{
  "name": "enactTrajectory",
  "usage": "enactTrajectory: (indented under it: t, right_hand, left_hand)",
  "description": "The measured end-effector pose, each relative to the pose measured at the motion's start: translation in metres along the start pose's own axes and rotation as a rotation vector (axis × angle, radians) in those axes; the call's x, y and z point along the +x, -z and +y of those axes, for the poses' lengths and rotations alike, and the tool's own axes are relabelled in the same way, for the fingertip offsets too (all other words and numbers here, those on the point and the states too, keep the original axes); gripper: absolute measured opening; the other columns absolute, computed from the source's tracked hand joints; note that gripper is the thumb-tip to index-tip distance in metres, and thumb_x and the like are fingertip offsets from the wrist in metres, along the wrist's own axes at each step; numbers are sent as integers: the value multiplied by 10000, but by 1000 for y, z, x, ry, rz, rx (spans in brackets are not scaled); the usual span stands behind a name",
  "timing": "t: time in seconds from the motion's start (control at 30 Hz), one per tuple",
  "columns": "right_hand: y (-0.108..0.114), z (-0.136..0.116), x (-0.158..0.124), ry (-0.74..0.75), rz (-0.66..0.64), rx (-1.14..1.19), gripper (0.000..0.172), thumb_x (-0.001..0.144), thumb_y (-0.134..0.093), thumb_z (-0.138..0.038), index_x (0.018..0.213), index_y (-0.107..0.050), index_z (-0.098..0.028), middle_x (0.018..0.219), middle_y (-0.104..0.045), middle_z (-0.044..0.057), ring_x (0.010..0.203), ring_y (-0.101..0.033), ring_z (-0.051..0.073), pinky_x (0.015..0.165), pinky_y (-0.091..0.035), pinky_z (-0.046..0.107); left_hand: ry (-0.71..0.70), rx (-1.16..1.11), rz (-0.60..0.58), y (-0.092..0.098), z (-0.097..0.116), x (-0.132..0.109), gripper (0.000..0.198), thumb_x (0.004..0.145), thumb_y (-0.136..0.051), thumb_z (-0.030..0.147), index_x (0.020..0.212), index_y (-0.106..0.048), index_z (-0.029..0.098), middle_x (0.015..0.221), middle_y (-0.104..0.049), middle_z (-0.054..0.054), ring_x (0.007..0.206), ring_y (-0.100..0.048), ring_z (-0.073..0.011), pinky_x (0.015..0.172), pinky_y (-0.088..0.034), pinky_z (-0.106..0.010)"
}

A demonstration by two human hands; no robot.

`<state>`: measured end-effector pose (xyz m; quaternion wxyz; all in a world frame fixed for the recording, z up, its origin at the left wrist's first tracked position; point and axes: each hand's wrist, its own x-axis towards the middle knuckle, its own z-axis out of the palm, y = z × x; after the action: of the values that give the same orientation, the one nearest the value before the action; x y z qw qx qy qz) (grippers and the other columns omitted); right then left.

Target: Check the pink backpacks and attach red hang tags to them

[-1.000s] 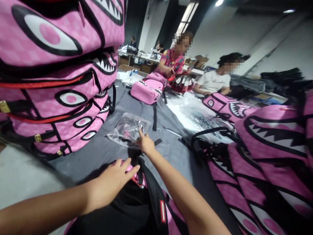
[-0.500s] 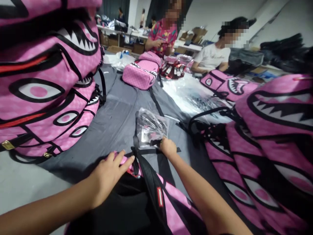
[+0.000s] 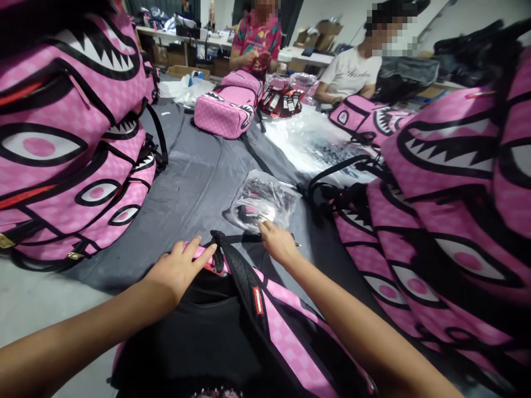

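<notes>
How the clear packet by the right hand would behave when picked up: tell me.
The clear packet would probably be floppy, given its wrinkled film. It may be slippery, since that film looks glossy. It seems unlikely to roll, its shape being low and irregular.

Front: nearest backpack (image 3: 199,331) | beyond: plastic bag (image 3: 265,194) on table (image 3: 186,166) | left: backpack stack (image 3: 83,160) | right: backpack row (image 3: 448,218)
</notes>
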<state>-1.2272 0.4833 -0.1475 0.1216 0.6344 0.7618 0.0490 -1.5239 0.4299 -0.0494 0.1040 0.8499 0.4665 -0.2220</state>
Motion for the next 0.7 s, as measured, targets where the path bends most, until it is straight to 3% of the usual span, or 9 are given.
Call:
enactTrajectory:
  t: [0.17,0.27,0.4,0.53,0.63,0.7]
  right_hand:
    - [-12,-4,53,38,-45,23,539,930,-346,-120,1466,-322,-77,1454,-390,243,957,-642,239,763,-517,328]
    - [-10,0,65,60,-71,19,480,937,-352,-144,1395,-413,-15,1369,-453,295,955,-647,273,785,-508,354]
    - [-8,0,53,64,-88,27,439,937,-289,-94,1315,-489,8,1269,-519,309,970,-639,290,819,-484,376]
    - [-10,-2,42,20,-105,82,372,954,-308,-116,1168,-610,-75,1159,-619,223,952,-642,281,822,-475,377]
    - [-2,1,33,-25,-88,116,342,932,-368,-115,1130,-647,-127,1216,-624,167,936,-653,265,793,-489,354]
    - [13,4,19,-80,12,160,363,906,-388,-101,1164,-640,-151,1289,-594,135,989,-646,257,799,-501,341]
  left_hand:
    - [-2,-1,55,-9,-2,0,831,843,-475,65,1545,-133,350,1609,-194,-86,1305,-422,-317,910,-547,-420]
    - [-29,4,163,-17,-4,-2,858,824,-494,66,1545,-127,352,1592,-243,-79,1268,-443,-299,875,-554,-388]
    - [-43,-35,193,-20,-6,-3,912,781,-537,58,1542,-135,357,1585,-260,-83,1238,-460,-289,862,-545,-368]
    - [-55,-98,123,-10,-8,-2,976,744,-559,6,1544,-119,353,1601,-214,-95,1291,-427,-314,897,-526,-391]
    - [-63,-104,58,-3,-8,-4,1008,728,-555,-30,1546,-98,341,1609,-176,-103,1329,-392,-327,923,-513,-401]
    - [-75,-101,53,-1,-9,-7,1006,727,-529,-48,1549,-82,323,1605,-177,-109,1332,-389,-324,916,-514,-388]
